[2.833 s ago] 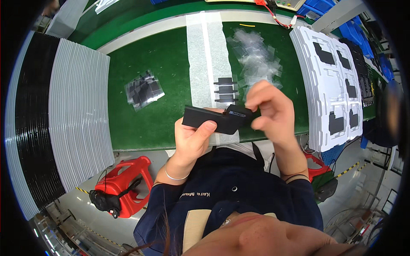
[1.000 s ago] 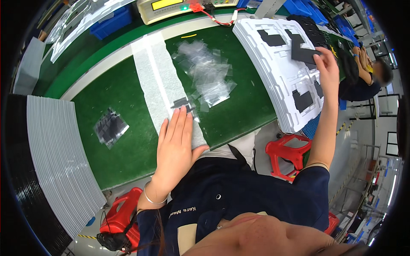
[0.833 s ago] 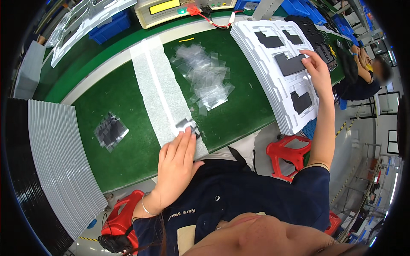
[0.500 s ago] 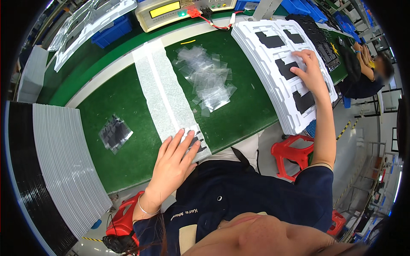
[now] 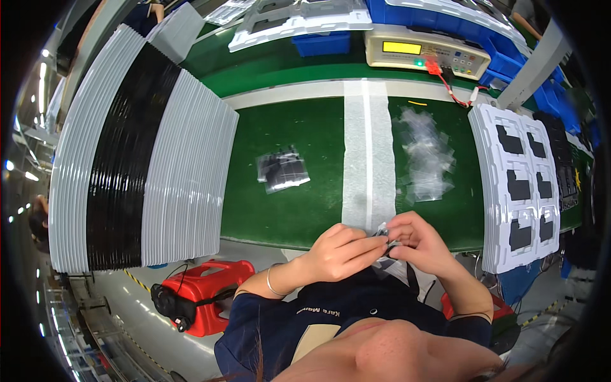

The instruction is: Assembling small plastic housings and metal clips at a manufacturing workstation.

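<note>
My left hand (image 5: 347, 253) and my right hand (image 5: 420, 242) meet at the front edge of the green table. Between their fingertips is a small dark piece with clear film (image 5: 382, 232); its exact shape is mostly covered. My left fingers are pinched on it, while the right thumb and curled fingers close on its other side. A white cloth strip (image 5: 356, 159) runs away from me just beyond the hands. To its right lies a loose heap of clear film pieces (image 5: 426, 159). On its left sits a small pile of black pieces in clear film (image 5: 283, 170).
A stack of white trays (image 5: 493, 184) at right holds black cut pieces, with black trays (image 5: 560, 159) beside it. A tall stack of grey-white sheets (image 5: 181, 172) with a black band stands left. A meter (image 5: 420, 51) with red leads sits behind. Red stools (image 5: 207, 299) stand below.
My right hand has left the white tray and come to my left hand, which has lifted off the cloth strip. The fingers now pinch a small film-covered piece. The view has swung left.
</note>
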A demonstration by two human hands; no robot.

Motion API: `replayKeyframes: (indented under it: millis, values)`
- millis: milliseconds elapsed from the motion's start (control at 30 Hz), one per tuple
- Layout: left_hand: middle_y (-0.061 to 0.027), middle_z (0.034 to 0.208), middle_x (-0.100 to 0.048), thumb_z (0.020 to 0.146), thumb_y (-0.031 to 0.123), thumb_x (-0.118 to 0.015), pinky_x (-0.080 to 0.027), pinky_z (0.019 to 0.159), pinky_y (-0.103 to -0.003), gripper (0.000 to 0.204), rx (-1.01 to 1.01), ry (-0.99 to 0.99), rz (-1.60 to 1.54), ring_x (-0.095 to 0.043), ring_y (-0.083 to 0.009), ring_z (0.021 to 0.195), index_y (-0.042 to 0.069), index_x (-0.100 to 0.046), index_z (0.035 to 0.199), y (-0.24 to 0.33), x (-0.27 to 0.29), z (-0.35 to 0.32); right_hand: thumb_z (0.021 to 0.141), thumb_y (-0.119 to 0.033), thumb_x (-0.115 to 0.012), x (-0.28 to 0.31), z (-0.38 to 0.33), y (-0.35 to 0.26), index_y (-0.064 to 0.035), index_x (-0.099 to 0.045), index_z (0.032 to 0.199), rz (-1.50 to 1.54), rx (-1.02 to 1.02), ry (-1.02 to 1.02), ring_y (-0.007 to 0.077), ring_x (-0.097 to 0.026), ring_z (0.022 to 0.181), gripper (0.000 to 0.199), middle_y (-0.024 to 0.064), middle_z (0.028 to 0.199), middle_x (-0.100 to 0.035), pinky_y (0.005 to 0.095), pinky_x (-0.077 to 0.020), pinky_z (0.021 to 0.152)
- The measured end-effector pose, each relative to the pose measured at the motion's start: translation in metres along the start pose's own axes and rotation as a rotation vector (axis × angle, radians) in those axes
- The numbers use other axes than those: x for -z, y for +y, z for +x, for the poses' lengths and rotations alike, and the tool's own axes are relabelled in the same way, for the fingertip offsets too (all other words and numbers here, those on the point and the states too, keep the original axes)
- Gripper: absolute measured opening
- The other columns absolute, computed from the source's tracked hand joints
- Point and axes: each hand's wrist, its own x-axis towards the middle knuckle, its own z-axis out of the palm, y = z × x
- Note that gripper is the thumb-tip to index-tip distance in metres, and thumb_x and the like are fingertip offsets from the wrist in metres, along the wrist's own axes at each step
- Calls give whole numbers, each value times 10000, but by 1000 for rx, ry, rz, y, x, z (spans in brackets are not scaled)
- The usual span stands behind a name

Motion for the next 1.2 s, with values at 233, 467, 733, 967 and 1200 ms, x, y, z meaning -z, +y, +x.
replayKeyframes:
  millis: [233,467,733,967,1200]
  values:
    - [-76,921,-630,606,73,-661,-395,631,-289,238,61,104,28,-551,-194,794,11,-612,831,-7,8,-7,788,29,-607,5,17,-4,-7,-561,987,140,66,-141,73,-570,797,207,43,862,-602,213,-466,685]
    - [-127,888,-622,609,-48,-681,-509,673,-361,219,55,138,-182,-599,-287,840,-3,-562,789,-15,3,-7,803,13,-589,10,19,-7,10,-618,936,41,130,-152,99,-567,790,137,56,879,-616,230,-464,695]
    - [-87,871,-630,599,-25,-679,-495,670,-333,183,12,146,-253,-601,-234,797,33,-601,755,-11,2,-3,779,-14,-630,15,19,-12,1,-628,882,260,-36,-128,93,-576,712,105,32,806,-594,205,-452,644]
    - [-51,824,-620,570,29,-690,-450,631,-281,207,-43,69,-221,-589,-196,765,56,-640,769,-10,0,-1,733,-12,-662,23,21,-19,-21,-613,834,-277,175,-249,136,-584,723,112,39,783,-579,231,-455,639]
    - [-43,821,-628,578,56,-680,-449,651,-275,188,-53,36,-317,-588,-192,760,54,-638,761,-12,3,-1,723,-26,-666,23,22,-19,-33,-586,836,-348,131,-381,144,-598,687,138,42,777,-610,249,-460,606]
